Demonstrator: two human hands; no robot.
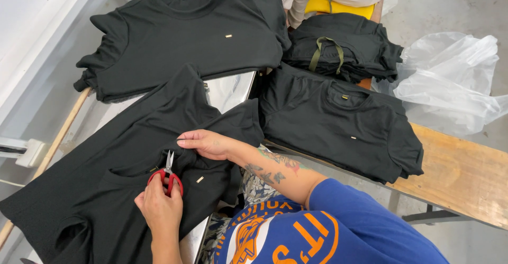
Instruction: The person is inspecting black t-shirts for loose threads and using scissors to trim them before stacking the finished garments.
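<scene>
Gripping small red-handled scissors (168, 178), the left hand (159, 206) closes around the handles, blades aimed at the neckline of a black T-shirt (106, 190) spread on the near table. The right hand (209, 143) pinches that fabric flat just beyond. Farther right lies another black T-shirt (338, 126); beyond, a third shirt (196, 36), a tied bundle (344, 47) and clear plastic bags (450, 81).

A garment workshop is showing here: stacks of identical black T-shirts (185, 36) are lying across a metal-topped surface (230, 90) and a wooden bench (460, 176), red thread snips (168, 175) are trimming one shirt, and clear plastic bags (450, 84) are lying on the concrete floor (450, 5).
</scene>
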